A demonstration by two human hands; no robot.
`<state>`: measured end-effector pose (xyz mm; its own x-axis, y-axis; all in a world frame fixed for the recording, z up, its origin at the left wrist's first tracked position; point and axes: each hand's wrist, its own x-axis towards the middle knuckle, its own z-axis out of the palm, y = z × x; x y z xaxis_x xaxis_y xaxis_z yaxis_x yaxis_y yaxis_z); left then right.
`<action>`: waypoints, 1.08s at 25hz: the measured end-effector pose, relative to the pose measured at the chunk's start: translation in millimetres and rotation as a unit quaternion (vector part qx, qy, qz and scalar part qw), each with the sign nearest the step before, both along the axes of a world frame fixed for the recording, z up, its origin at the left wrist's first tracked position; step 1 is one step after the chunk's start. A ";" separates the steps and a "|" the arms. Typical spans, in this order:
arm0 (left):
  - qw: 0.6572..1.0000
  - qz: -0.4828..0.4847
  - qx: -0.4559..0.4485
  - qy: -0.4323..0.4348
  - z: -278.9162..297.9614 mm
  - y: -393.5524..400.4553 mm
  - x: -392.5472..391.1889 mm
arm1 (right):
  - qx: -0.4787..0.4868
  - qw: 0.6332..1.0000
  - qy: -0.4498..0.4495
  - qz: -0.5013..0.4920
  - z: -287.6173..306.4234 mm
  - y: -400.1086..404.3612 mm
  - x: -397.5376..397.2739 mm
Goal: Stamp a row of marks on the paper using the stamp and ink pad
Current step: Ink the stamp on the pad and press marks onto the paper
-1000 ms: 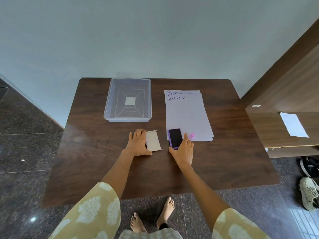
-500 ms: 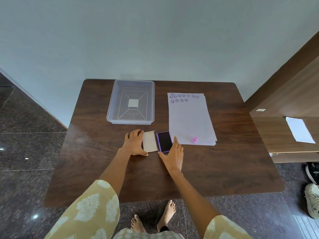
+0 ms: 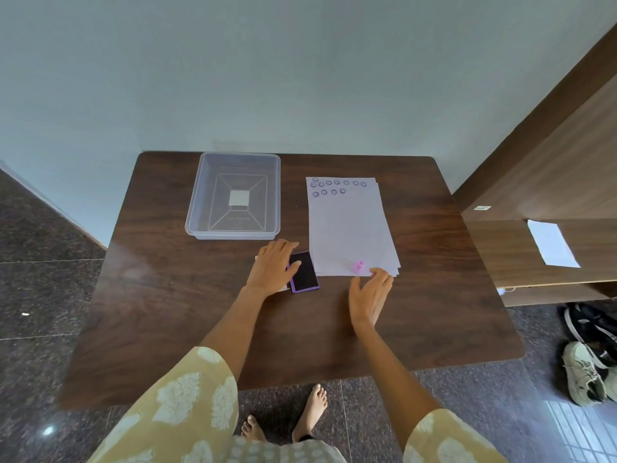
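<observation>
A stack of white paper lies on the brown table, with two rows of purple round marks along its far edge. A small pink stamp stands upright on the paper's near edge. My right hand is just below it, fingers apart, its fingertips close to the stamp and holding nothing. The purple ink pad lies open left of the paper. My left hand rests flat over the pad's pale lid, thumb touching the pad's dark surface.
A clear plastic tray with a white label sits at the back left of the table. A wooden cabinet with a loose sheet stands to the right. Shoes lie on the floor at right. My bare feet show below the table edge.
My right hand left the ink pad and moved right, toward the pink stamp. My left hand slid right over the lid, its thumb now on the pad.
</observation>
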<state>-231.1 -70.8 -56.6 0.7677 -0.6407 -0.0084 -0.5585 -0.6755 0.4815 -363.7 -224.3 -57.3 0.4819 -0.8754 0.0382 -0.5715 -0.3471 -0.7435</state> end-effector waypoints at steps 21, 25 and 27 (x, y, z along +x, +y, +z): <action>0.998 -0.020 -0.004 0.052 -11.8 -109.4 -19.3 | 0.154 0.978 -0.023 0.142 2.7 -50.9 24.3; 0.997 -0.024 0.023 0.067 -8.0 -94.4 -3.5 | 0.143 0.973 -0.022 0.181 7.9 -56.9 32.6; 0.998 0.022 0.003 0.064 -9.6 -82.6 5.4 | 0.146 0.974 -0.032 0.171 10.9 -61.6 37.6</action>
<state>-225.7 -153.5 -66.2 0.7874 -0.6062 -0.1119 -0.4630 -0.7014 0.5420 -326.2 -285.9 -46.4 0.7519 -0.6424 -0.1482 -0.4085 -0.2776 -0.8695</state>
